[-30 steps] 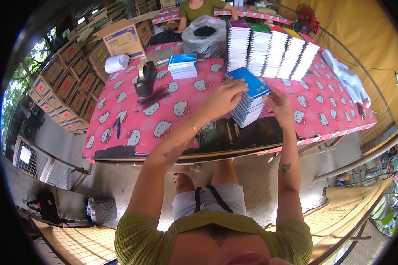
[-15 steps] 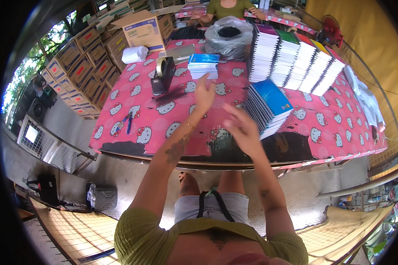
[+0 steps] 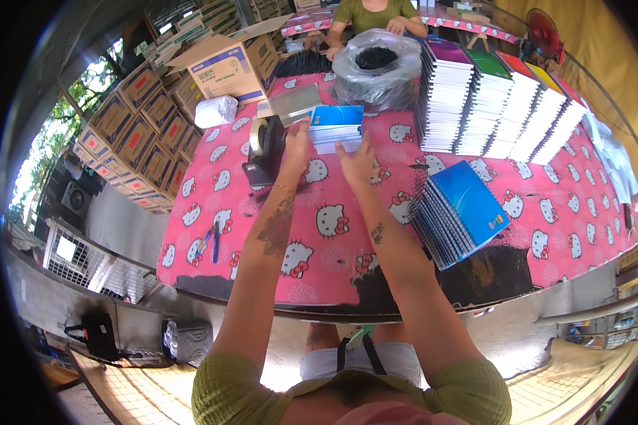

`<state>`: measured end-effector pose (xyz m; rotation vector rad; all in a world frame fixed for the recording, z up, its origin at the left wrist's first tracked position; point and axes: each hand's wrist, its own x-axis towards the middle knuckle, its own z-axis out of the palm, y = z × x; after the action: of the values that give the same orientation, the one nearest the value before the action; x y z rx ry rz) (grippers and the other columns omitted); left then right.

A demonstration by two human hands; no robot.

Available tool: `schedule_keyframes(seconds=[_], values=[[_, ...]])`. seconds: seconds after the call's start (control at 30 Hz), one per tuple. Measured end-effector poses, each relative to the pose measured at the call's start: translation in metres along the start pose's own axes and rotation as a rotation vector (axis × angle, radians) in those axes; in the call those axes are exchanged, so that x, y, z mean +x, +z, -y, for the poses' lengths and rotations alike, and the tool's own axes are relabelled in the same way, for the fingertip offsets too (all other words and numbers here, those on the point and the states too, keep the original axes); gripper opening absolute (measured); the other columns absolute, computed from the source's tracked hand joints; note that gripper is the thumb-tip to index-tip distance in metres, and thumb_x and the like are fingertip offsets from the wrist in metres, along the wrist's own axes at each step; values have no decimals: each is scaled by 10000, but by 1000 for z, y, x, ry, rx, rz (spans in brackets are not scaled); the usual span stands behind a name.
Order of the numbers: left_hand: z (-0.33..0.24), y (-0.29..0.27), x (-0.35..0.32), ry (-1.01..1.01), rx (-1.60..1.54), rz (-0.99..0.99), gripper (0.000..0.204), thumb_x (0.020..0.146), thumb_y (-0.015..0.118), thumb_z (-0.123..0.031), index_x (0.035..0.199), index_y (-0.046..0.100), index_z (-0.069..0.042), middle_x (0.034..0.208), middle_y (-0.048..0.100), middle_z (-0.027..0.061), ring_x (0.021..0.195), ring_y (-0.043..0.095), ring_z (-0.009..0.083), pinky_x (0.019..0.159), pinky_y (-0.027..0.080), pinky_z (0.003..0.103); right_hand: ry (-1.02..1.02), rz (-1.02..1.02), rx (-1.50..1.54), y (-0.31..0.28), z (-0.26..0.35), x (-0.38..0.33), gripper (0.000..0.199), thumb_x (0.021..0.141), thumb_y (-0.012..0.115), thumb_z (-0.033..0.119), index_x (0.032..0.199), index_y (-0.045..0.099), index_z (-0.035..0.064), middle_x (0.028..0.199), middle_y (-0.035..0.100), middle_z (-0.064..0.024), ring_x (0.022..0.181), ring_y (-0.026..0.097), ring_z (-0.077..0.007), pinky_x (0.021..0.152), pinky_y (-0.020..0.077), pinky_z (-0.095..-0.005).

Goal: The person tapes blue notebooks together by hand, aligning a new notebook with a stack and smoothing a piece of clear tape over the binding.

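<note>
Both hands reach out to a small stack of blue-covered notebooks at the far middle of the table.

Left hand [image 3: 295, 144]: fingers spread loosely, tips at the near left corner of the small blue notebook stack [image 3: 337, 126]; whether they grip it, cannot tell. Right hand [image 3: 356, 161]: fingers open and extended, tips touching the stack's near edge, nothing clasped. The stack lies flat on the pink cartoon-cat tablecloth of the table [image 3: 262, 234], just in front of a clear plastic bag of dark pieces [image 3: 377, 67]. Just left of the left hand, a black tape dispenser [image 3: 266, 152]. Right of the arms, a fanned pile of blue spiral notebooks [image 3: 461, 211] near the table's front edge. Behind it, tall rows of stacked notebooks [image 3: 503, 113]. Far left, an open cardboard box [image 3: 230, 64]. Another person's hands [image 3: 397, 25] rest beyond the bag.
</note>
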<state>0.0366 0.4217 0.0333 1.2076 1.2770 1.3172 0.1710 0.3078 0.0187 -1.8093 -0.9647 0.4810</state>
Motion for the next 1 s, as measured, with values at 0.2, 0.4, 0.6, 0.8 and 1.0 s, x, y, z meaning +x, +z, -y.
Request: schedule_keyframes(seconds=[0.2, 0.4, 0.6, 0.8, 1.0], values=[[-21, 20, -3, -281, -103, 92, 646, 851, 722, -417, 1305, 554, 11, 1211, 598, 219, 1078, 604, 399, 890, 497, 596, -338, -258, -55, 22, -37, 16, 615, 802, 721, 414, 1373, 557, 253, 1415, 450, -149, 1276, 478, -344, 1006, 334, -544], [-26, 0, 0, -279, -142, 124, 652, 871, 685, -384, 1338, 471, 18, 1255, 516, 222, 1003, 599, 401, 835, 526, 602, -346, -300, -28, 27, -24, 9, 511, 808, 722, 360, 1302, 639, 260, 1429, 404, -150, 1267, 458, -336, 1025, 334, -519], [-24, 5, 2, -294, -117, 196, 574, 887, 669, -398, 1275, 509, -7, 1166, 557, 175, 966, 592, 297, 800, 536, 482, -361, -272, -135, 19, -32, 16, 474, 826, 703, 375, 1288, 651, 279, 1471, 333, -153, 1299, 406, -350, 1025, 335, -520], [-15, -7, 16, -210, -164, 105, 460, 864, 713, -336, 1153, 565, -10, 967, 620, 116, 791, 603, 222, 666, 519, 381, -263, -268, -77, 27, -22, 14, 599, 863, 651, 361, 1407, 510, 153, 1425, 395, -164, 1255, 462, -354, 1030, 332, -531], [-67, -45, -25, 332, 241, -166, 432, 791, 737, -264, 1100, 663, 29, 908, 687, 141, 751, 661, 237, 669, 534, 379, -235, -191, 14, 30, -13, -2, 624, 892, 626, 343, 1428, 455, 74, 1432, 404, -173, 1286, 456, -358, 1054, 326, -537]])
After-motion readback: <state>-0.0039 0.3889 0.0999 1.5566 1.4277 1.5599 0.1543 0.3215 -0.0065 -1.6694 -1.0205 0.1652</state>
